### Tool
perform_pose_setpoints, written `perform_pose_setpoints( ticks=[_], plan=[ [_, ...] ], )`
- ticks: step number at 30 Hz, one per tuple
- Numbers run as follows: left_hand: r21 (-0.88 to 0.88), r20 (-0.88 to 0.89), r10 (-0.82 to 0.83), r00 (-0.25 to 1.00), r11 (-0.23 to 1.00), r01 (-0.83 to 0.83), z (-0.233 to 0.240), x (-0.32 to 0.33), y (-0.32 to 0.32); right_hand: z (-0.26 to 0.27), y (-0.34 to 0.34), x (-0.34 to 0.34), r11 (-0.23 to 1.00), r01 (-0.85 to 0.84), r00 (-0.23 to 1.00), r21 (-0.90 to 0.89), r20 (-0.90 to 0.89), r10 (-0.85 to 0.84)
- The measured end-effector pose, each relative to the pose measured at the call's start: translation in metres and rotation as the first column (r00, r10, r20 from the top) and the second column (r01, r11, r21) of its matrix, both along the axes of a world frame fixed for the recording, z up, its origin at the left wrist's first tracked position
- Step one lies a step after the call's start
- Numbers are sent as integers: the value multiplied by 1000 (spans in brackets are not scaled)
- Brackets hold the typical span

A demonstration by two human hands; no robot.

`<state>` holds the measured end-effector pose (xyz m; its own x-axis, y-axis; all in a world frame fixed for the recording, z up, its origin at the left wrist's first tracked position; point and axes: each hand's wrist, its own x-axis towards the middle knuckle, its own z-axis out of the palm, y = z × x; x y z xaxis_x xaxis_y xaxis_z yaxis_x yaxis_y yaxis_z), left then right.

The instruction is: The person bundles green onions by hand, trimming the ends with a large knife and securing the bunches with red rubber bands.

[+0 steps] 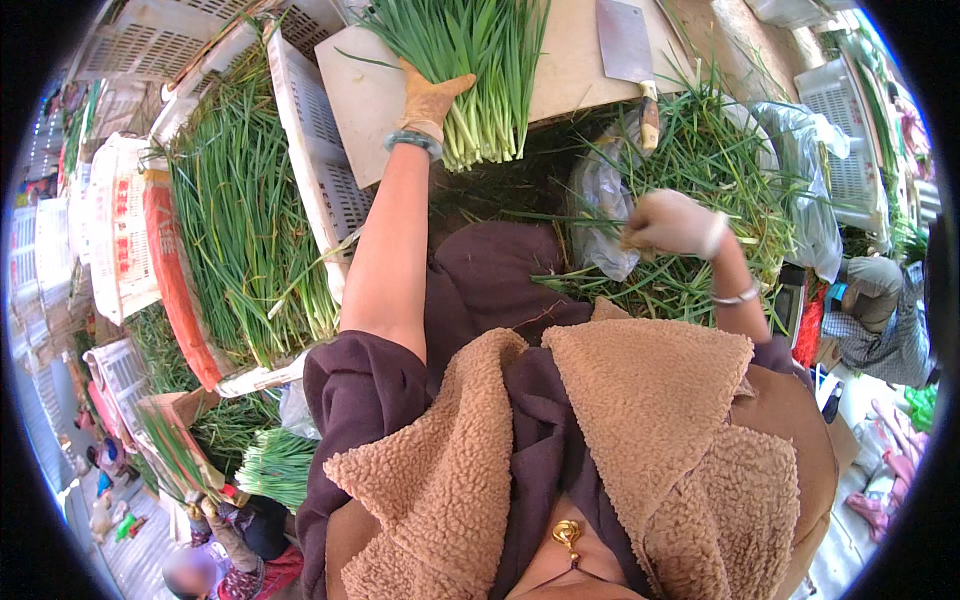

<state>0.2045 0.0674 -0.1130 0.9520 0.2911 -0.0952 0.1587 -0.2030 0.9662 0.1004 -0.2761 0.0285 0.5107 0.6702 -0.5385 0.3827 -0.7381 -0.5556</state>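
My left hand [431,94], in a tan glove with a bangle at the wrist, presses on a bunch of green chives or similar leafy stalks [487,82] lying on a pale board [566,71]. Its thumb spreads over the pale stem ends, which point towards me. My right hand [671,223], in a whitish glove, is curled above a plastic-lined container [604,176] heaped with loose green leaves [720,165]. Whether it holds anything cannot be told. A cleaver [626,45] lies on the board's right part, its wooden handle jutting over the near edge.
A white plastic crate [307,135] full of long green stalks [225,210] stands at left, with an orange-red strip [171,277] along its side. More crates stand beyond. A co-worker [244,547] is at lower left, another person [877,315] at right. Tied bunches [277,465] lie behind my left elbow.
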Motion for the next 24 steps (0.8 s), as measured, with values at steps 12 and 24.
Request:
perform_pose_setpoints(
  ticks=[12, 24],
  plan=[
    [-261, 86, -54, 995, 962, 74, -3, -4, 8, -116, 161, 91, 813, 572, 597, 105, 626, -501],
    [-398, 135, -166, 977, 894, 207, 37, -24, 12, -115, 202, 111, 760, 498, 780, 417, 167, -603]
  ],
)
